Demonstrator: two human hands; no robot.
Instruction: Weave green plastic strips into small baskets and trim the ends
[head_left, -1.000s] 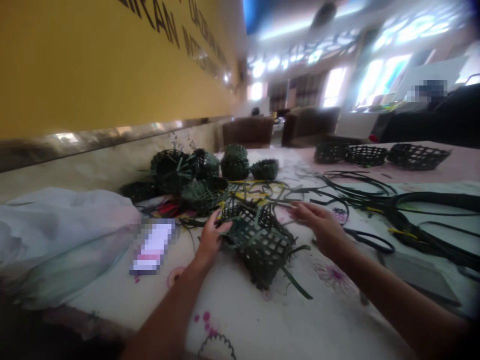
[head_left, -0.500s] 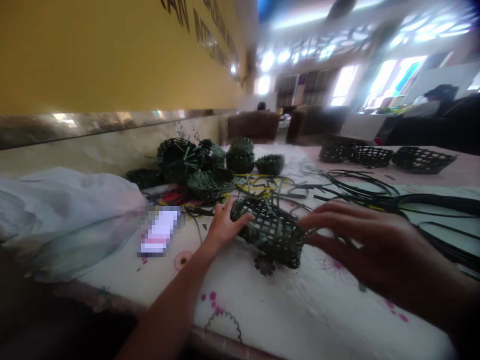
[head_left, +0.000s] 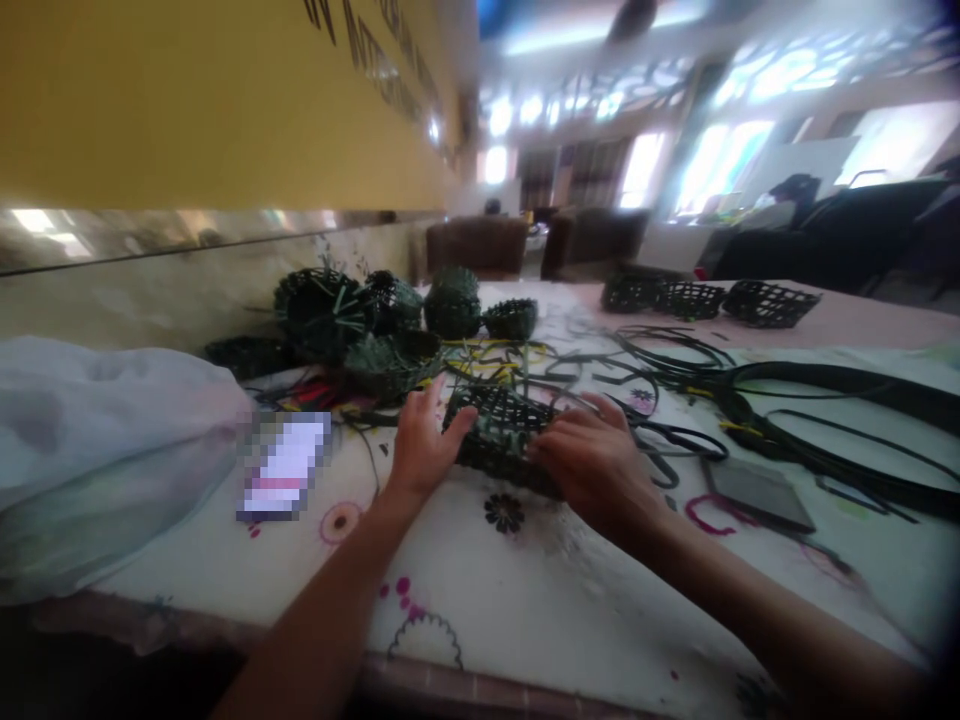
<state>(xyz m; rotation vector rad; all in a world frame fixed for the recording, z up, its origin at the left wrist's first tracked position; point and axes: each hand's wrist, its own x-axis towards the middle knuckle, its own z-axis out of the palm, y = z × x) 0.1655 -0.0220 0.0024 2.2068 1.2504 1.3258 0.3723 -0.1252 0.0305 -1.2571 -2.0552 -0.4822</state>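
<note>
A dark green woven strip basket (head_left: 496,436) lies on its side on the flowered tablecloth (head_left: 570,620), between both hands. My left hand (head_left: 426,440) is closed on its left end, thumb over the near side and fingers at the far side. At the right end, my right hand (head_left: 592,455) has its fingers bent and pressed together on the basket's edge. Whether a single strip is pinched there is hidden by the fingers. Loose green and yellow strips (head_left: 487,358) lie just behind the basket.
Several finished-looking baskets (head_left: 450,303) cluster at the back left, and more woven baskets (head_left: 772,303) stand at the back right. Coiled dark strips (head_left: 750,425) and a flat grey block (head_left: 757,492) lie to the right. A blurred-out phone-like object (head_left: 286,465) and white plastic bag (head_left: 112,430) are left.
My right hand has moved left from beside the basket and closed on its right end. The basket has tipped so its side lies lower. The view has turned slightly right.
</note>
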